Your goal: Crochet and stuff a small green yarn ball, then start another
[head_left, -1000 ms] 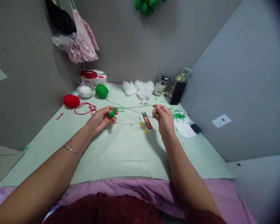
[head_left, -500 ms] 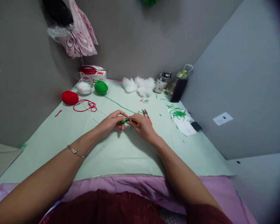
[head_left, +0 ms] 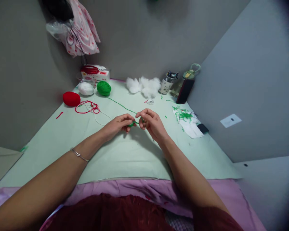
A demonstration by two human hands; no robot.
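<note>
A: Taking the green yarn ball [head_left: 103, 88] as our landmark, where do we have the small green piece [head_left: 132, 124]?

B: Nearer to us than the ball and off to its right, above the desk [head_left: 125, 157]. Our left hand [head_left: 119, 125] has it, the fingers closed around it and mostly hiding it.

A: And our right hand [head_left: 154, 125]?

B: Also nearer us than the ball, but farther to its right. Its fingers are partly curled, and a short green strand [head_left: 136, 122] runs to them from the piece. We cannot tell how firmly they grip it.

A: We also see yarn [head_left: 121, 105] leading from the ball toward our hands.

B: Yes. Left of the ball we have a white ball [head_left: 86, 89], then a red ball [head_left: 71, 99], with loose red yarn [head_left: 93, 107] on the ball's near side.

A: To its right we find white stuffing [head_left: 150, 87], then a jar [head_left: 166, 86] and a dark phone [head_left: 185, 91].

B: Green clippings [head_left: 185, 115] lie well to its right, nearer us, on white paper [head_left: 192, 130].
</note>
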